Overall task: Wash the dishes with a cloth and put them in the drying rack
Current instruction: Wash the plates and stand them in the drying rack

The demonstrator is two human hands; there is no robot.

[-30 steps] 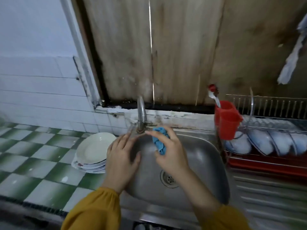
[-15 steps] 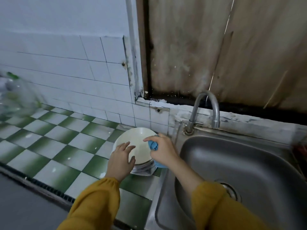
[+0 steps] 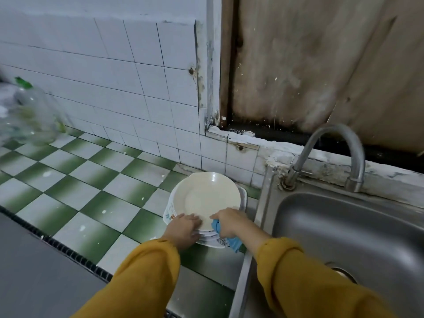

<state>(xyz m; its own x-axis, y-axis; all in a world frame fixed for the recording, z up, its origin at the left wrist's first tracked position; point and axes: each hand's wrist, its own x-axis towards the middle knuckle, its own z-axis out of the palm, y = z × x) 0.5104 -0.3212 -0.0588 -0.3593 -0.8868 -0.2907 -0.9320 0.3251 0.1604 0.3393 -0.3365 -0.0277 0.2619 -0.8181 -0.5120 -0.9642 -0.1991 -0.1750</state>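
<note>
Cream glazed top plate (image 3: 206, 198), stacked on the counter (image 3: 91, 180) left of the sink (image 3: 344, 226), looks stiff, slippery and breakable, best lifted by its near rim, where the left hand (image 3: 183, 228) lies flat and the right hand (image 3: 229, 222) clutches the cloth (image 3: 215, 227).

Open countertop (image 3: 75, 187) left of plate stack (image 3: 206, 198); wall (image 3: 142, 92) behind, sink rim (image 3: 266, 191) right.

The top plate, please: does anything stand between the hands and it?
Nothing visible does. The left hand rests on the near rim of the top plate, and the right hand, gripping the blue cloth, touches that rim beside it.
</note>
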